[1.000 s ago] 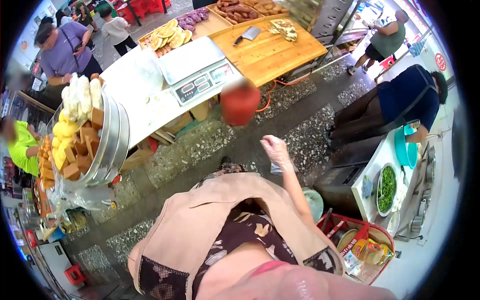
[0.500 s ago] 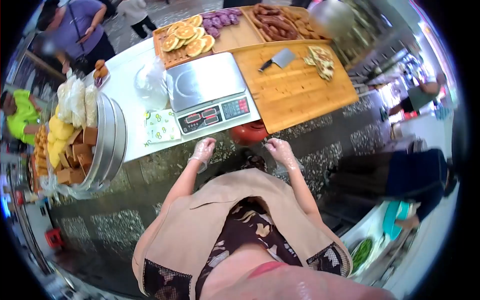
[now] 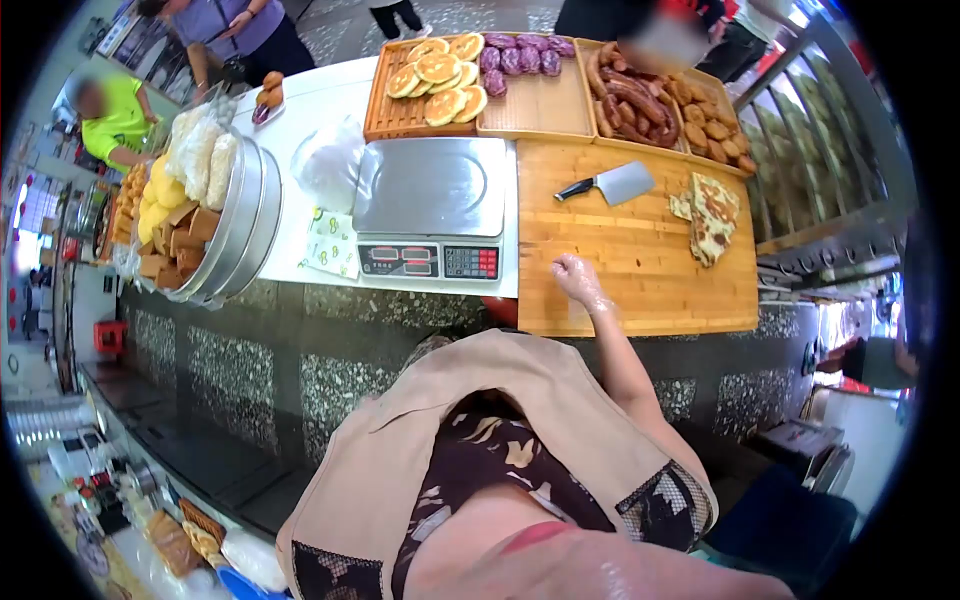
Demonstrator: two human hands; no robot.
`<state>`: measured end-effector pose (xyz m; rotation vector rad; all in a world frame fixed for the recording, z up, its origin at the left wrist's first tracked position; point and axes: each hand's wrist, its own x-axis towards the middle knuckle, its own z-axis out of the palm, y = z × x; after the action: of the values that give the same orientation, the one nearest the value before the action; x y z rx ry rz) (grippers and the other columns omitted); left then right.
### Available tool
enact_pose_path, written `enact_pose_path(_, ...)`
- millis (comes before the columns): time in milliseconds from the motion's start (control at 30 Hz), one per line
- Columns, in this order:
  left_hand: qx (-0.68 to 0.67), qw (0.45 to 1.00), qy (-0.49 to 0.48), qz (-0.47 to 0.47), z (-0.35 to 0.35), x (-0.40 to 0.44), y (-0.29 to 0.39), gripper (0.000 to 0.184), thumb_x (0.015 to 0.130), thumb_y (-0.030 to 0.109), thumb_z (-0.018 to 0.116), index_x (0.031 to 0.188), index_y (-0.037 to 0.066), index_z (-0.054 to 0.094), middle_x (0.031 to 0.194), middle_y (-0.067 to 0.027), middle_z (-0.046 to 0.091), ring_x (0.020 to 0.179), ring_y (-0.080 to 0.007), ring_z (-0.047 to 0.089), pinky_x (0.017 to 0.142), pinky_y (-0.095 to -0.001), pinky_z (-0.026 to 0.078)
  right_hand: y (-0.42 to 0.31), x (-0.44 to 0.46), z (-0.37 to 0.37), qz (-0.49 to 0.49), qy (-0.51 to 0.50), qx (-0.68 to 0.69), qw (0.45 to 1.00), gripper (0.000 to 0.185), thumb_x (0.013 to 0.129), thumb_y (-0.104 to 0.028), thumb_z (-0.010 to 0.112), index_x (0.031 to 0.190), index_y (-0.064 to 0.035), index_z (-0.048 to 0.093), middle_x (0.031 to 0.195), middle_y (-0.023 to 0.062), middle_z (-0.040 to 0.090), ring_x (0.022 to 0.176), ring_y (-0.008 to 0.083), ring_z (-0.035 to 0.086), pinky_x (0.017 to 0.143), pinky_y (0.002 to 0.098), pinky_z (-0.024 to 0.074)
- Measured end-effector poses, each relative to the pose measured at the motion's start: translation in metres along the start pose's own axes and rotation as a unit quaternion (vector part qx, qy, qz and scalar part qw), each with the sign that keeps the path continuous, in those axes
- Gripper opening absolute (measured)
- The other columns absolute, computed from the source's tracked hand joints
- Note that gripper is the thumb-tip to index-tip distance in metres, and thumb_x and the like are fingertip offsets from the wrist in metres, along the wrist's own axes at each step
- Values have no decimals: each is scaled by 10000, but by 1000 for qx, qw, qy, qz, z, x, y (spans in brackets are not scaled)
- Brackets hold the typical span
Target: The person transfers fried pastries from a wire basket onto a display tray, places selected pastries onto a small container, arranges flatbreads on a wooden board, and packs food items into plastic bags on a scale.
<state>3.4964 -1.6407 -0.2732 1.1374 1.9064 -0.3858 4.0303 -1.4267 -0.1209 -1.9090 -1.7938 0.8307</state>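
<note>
My right hand (image 3: pixel 580 278), in a clear glove, is over the near left part of the wooden board (image 3: pixel 640 305), its fingers curled loosely inward with nothing showing in them; whether it touches the wood I can't tell from above. My left hand is out of sight, so I can't say how its fingers are.

Nearest on the board is the cleaver (image 3: pixel 618 184), lying flat beyond my hand, its handle toward the scale (image 3: pixel 432 195) and its blade toward the flatbread (image 3: pixel 712 220); that probably keeps the grip reachable and the edge near what gets cut. The flatbread lies folded on the right side, well apart from my fingers. The scale's keypad faces me (handy for pressing, I'd guess).

Along the far edge, trays of pancakes (image 3: pixel 438 68), purple pieces (image 3: pixel 520 60), sausages (image 3: pixel 636 108) and browned pieces (image 3: pixel 708 122) sit in a row, likely so people opposite can see them. The cleaver lies between my hand and the sausages. Leftward, the scale and plastic bags (image 3: pixel 328 165) stand before the metal steamer (image 3: pixel 257 225); a rack (image 3: pixel 815 135) closes off the right.
</note>
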Motion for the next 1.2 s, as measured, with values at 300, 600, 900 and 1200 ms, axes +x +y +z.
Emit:
enact_pose_path(300,-189,945,266,27,-30,-35,73,152,701,162,550,653,64,656,758,-179,632,730,-369,595,664,-470,492,-62,70,35,-109,-53,169,978,205,852,-170,573,738,2,572,635,32,491,609,118,451,536,295,391)
enact_pose_path(600,-170,939,240,-178,22,-90,-36,217,740,214,530,770,98,711,837,-137,677,795,-328,647,704,-422,519,-210,95,108,-142,-130,284,939,178,903,-119,542,802,26,564,688,66,583,632,119,525,594,261,452)
enact_pose_path(900,-532,680,115,-491,143,-169,-219,312,769,208,631,1027,42,689,1194,-138,612,1124,-292,576,906,-398,492,-484,-18,329,-239,-328,292,866,168,907,-151,578,846,4,603,727,57,621,647,106,560,637,231,475)
enact_pose_path(1200,-529,727,233,-370,11,-159,-425,326,831,266,486,1003,85,695,1076,-178,641,1061,-346,585,934,-412,454,-672,-66,497,-304,-380,300,820,132,900,-110,571,896,14,616,752,79,637,617,113,570,577,231,469)
